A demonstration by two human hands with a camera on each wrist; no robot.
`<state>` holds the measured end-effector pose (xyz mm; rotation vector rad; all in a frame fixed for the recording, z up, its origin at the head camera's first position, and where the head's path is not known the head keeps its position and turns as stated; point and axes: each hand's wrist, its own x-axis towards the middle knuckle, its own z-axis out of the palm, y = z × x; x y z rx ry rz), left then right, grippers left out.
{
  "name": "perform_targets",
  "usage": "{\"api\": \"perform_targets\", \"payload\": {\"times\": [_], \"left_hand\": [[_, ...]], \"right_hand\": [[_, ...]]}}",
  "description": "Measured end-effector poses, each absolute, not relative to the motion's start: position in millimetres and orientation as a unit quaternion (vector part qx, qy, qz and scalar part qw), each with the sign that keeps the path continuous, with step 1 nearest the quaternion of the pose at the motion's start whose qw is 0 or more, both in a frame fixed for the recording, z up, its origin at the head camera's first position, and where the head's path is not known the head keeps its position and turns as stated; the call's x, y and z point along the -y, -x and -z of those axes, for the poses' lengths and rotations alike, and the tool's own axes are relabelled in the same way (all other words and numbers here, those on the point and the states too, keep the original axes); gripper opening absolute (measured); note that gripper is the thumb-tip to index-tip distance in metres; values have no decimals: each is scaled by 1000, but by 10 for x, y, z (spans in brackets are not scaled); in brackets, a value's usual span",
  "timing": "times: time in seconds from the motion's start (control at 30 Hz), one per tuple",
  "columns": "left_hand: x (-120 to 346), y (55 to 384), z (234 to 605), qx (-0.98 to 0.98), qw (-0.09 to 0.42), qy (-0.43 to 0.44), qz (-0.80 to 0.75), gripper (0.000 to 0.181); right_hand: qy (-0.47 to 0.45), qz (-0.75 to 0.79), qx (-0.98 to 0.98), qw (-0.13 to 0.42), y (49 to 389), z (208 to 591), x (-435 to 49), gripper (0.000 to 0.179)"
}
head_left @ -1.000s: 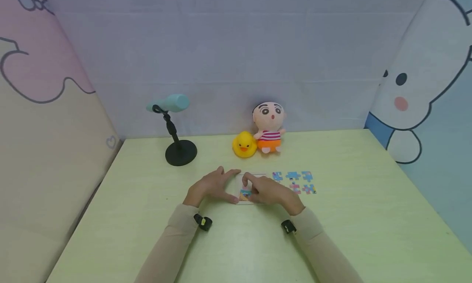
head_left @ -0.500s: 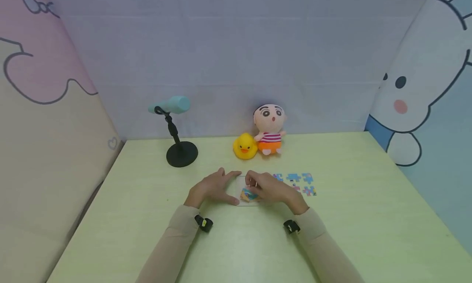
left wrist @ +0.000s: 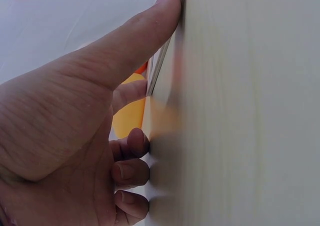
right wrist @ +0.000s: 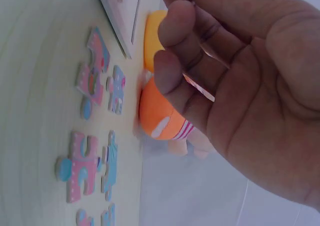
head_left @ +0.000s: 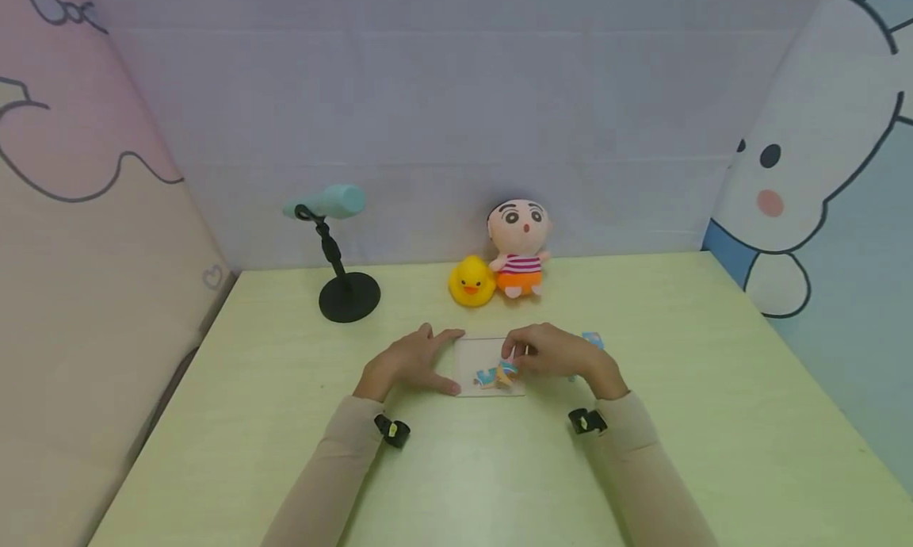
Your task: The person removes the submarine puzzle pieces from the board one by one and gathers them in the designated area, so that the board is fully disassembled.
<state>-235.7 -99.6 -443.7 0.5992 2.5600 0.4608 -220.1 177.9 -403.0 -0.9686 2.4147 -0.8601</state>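
In the head view a white rectangular puzzle board (head_left: 472,353) lies at mid-table. My left hand (head_left: 412,360) touches its left edge, thumb at the near corner and index finger stretched toward the far one. In the left wrist view the thumb (left wrist: 135,41) presses against the board's edge. My right hand (head_left: 559,353) pinches a tilted jigsaw piece (head_left: 507,369) above the board's near right part. Beside it a blue and orange jigsaw piece (head_left: 486,378) is on the board. Curled right-hand fingers (right wrist: 169,72) show in the right wrist view; the pinched piece is hard to make out there.
Several loose pink and blue puzzle pieces (right wrist: 82,166) lie right of the board, mostly behind my right hand in the head view. Behind the board stand a yellow rubber duck (head_left: 471,282) and a plush doll (head_left: 520,250). A black stand (head_left: 349,296) with a turquoise top is back left.
My right hand has moved right, and the pieces that lay together on the board have shifted; one is now tilted between its fingers. My left hand has stayed at the board's edge.
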Motion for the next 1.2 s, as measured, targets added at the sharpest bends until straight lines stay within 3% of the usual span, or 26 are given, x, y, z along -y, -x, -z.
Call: {"api": "perform_targets", "payload": {"times": [0.4,0.67,1.2], "left_hand": [[985,2362,4410,-931,236,-215,-179,98],[990,2356,4429,-931,230,-222,-174,97],[993,2346,4430,-931,229,-227,-172,97]], "right_hand": [[300,298,-858,291,2213,3960,-2115,3],[285,304,-843,339,2207,3977,-2172,14],[265,258,-865,338,2194,3977,-2139,14]]}}
